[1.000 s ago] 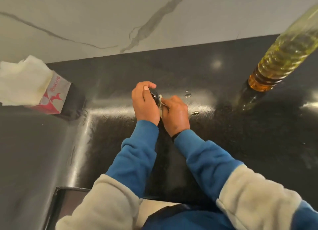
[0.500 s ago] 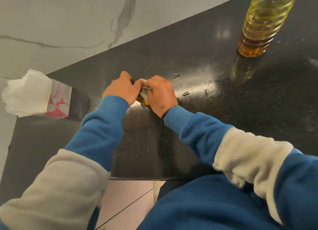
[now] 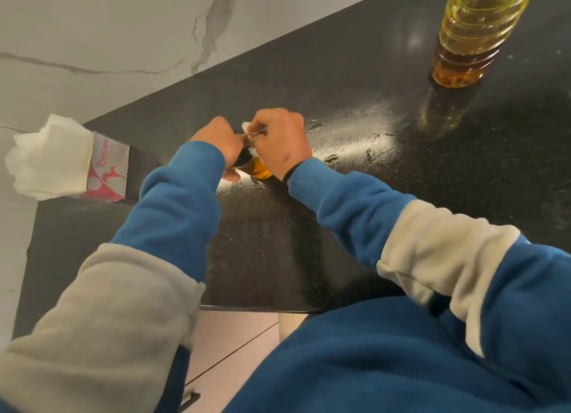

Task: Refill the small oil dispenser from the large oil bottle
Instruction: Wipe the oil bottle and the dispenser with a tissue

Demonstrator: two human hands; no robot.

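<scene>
The large oil bottle (image 3: 472,35) stands on the table (image 3: 355,227), well right of my hands. My left hand (image 3: 221,140) grips the small oil dispenser (image 3: 258,168); my right hand (image 3: 282,140) pinches a tissue (image 3: 247,125) at its top. I should wipe gently, keeping it upright.

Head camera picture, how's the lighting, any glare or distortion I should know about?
Head view: a bright glare patch lies on the black countertop beside the right hand; wide-angle bending tilts the large oil bottle, whose top is cut off; both hands hide most of the small oil dispenser; the sleeves look slightly soft.
</scene>
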